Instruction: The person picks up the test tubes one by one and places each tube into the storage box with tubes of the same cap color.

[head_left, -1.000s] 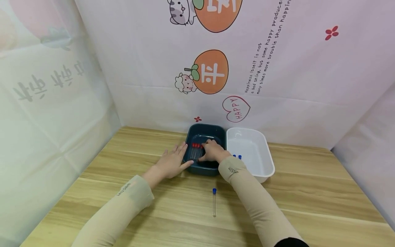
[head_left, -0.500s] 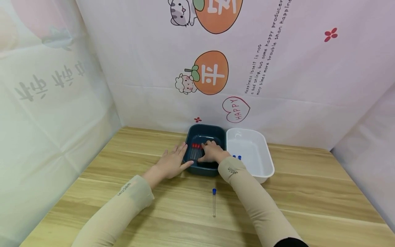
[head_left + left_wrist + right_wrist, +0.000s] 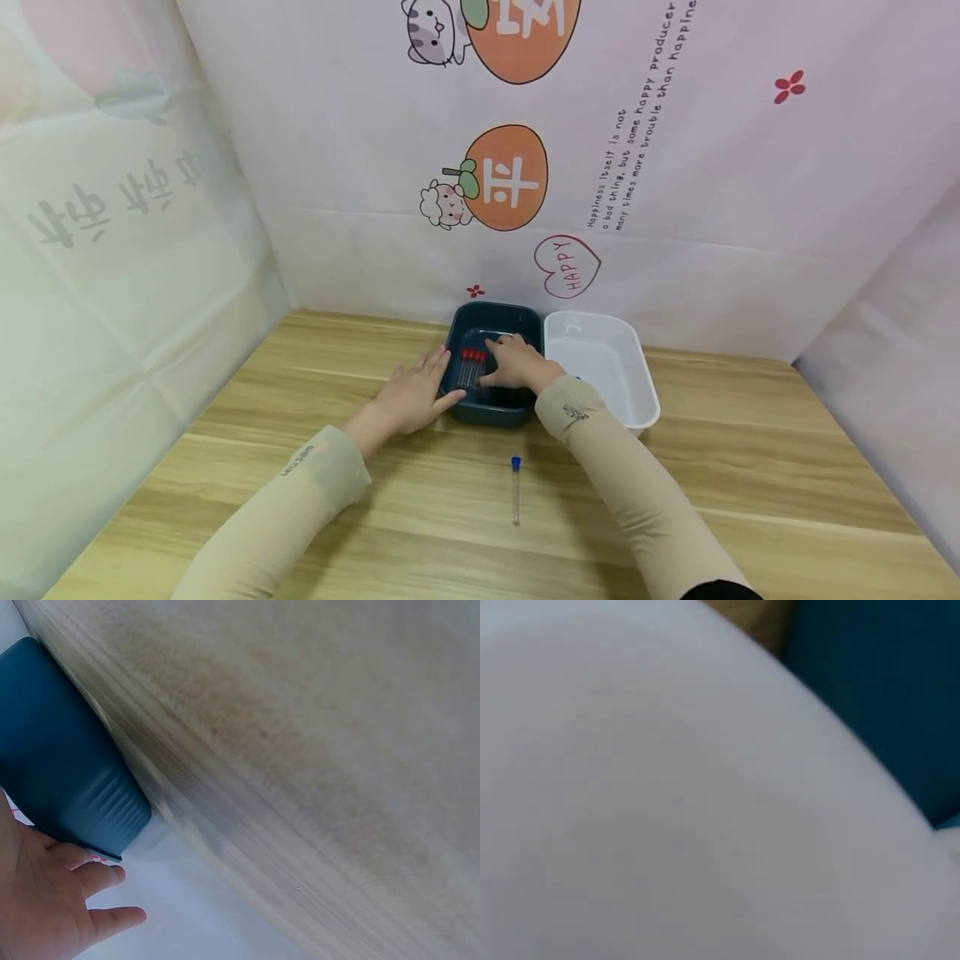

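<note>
In the head view, several red-capped test tubes lie side by side in the dark teal bin. My right hand reaches into that bin, just right of the tubes, its thumb and fingers spread apart with nothing visible between them. My left hand rests against the bin's left side and front corner with straight fingers. The left wrist view also has this left hand beside the teal bin. A single blue-capped test tube lies on the table in front.
A white bin adjoins the teal one on the right; a blue cap peeks out there past the right sleeve. A printed cloth hangs behind the wooden table. White plastic fills most of the right wrist view.
My right hand has lifted slightly and its fingers have spread away from the red-capped test tubes. The left hand stays in place. The head view has shifted a little.
</note>
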A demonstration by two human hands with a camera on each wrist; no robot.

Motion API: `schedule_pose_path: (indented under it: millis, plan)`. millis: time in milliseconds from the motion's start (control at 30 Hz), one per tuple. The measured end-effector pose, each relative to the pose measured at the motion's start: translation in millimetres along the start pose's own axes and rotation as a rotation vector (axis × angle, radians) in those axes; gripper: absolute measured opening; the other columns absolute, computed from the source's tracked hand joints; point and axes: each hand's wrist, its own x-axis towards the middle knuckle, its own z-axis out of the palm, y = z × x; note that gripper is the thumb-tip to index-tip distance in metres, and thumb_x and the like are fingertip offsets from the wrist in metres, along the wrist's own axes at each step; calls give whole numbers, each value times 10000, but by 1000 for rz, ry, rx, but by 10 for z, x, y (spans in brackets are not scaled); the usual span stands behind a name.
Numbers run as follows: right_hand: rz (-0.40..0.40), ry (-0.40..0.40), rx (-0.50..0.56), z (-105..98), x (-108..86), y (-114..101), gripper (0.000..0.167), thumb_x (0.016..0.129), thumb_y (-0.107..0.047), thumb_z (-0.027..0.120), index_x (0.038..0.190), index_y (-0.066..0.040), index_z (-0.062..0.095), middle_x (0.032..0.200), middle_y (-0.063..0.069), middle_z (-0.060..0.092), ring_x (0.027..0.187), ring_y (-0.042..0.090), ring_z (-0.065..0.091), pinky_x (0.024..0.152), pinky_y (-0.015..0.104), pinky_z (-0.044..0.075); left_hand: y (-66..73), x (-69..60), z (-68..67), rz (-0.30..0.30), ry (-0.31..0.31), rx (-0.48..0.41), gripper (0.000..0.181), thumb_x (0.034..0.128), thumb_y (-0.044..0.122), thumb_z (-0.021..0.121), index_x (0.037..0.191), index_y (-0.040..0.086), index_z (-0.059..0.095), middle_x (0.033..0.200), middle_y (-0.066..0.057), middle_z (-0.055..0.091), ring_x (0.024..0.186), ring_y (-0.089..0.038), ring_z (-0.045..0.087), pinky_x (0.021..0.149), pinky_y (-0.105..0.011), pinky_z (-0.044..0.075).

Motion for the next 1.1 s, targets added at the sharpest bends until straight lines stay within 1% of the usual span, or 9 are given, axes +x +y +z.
schedule_pose_path:
  millis: [200,333,500,700,900,1100]
  plan:
    - [-12,6,42,-28,-77,-38,830,946,-454,730,1580,-41,388,1579,215,394,1464,393,332,1178,553,296,3,-6,-11,-6,-6,2,835,1073,590,364,1635,10,154,1699,-154,122,1528,-400,195,1155,-685,213]
    - [-26,34,77,-39,-148,-61,780,969,-415,714,1574,-38,398,1579,217,394,1473,399,327,1180,551,291,8,-7,-15,-4,-11,-2,836,1073,592,363,1635,10,151,1699,-154,113,1530,-401,189,1156,-687,207]
    - [-75,87,134,-57,-251,-110,728,988,-374,698,1560,-21,417,1563,229,411,1455,395,364,1175,528,312,-9,13,1,-8,-7,13,837,1072,597,353,1638,17,143,1699,-157,114,1528,-401,196,1158,-682,211]
    - [-125,154,142,-83,-334,-121,690,993,-329,701,1547,-13,435,1537,232,446,1434,387,401,1166,516,334,-14,31,7,-8,2,20,838,1072,596,357,1637,14,149,1699,-157,115,1527,-404,198,1156,-684,212]
    - [-158,211,148,-138,-432,-121,648,991,-298,709,1526,-19,472,1479,212,506,1378,375,468,1159,518,344,-1,14,-1,-3,-13,14,836,1072,593,363,1637,15,150,1699,-159,107,1530,-406,184,1153,-696,201]
    - [-202,260,144,-209,-574,-163,590,993,-302,705,1489,-37,529,1427,172,555,1327,338,521,1106,482,428,-6,18,11,-5,-6,19,832,1074,591,359,1636,12,157,1698,-169,118,1530,-406,186,1153,-690,210]
